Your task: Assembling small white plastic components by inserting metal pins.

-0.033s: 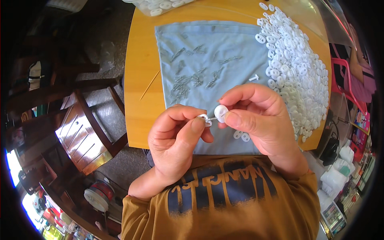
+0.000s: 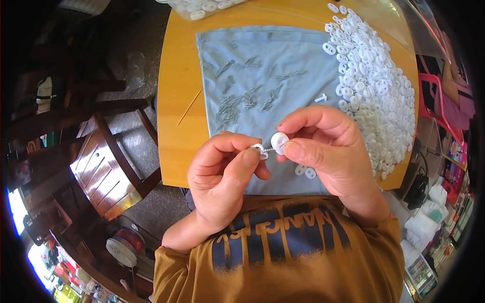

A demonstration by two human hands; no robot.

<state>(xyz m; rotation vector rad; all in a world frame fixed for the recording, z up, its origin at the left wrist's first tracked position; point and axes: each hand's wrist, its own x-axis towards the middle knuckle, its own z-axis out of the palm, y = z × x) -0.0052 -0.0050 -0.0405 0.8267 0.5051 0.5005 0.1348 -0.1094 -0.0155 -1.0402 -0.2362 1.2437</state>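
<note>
Over the grey-blue cloth [image 2: 288, 55], my left hand [image 2: 217, 174] pinches a small white plastic piece [image 2: 263, 155] between thumb and fingers; its far part is hidden by the fingertips. A thin metal spring [image 2: 269, 150] spans the short gap from it to a white round button-like piece with a slot [image 2: 278, 142], which my right hand [image 2: 331, 154] grips between thumb and forefinger. Beyond the right hand, a white T-shaped plastic pin [image 2: 321, 98] lies on the cloth. Several small metal springs [image 2: 230, 108] are scattered across the cloth's left half.
A big heap of white two-holed oval pieces [image 2: 376, 76] covers the right of the wooden table [image 2: 177, 65]. Some similar pieces [image 2: 305, 171] lie below my right hand. A thin wooden stick [image 2: 189, 107] rests at left. A clear container [image 2: 202, 9] stands at the far edge.
</note>
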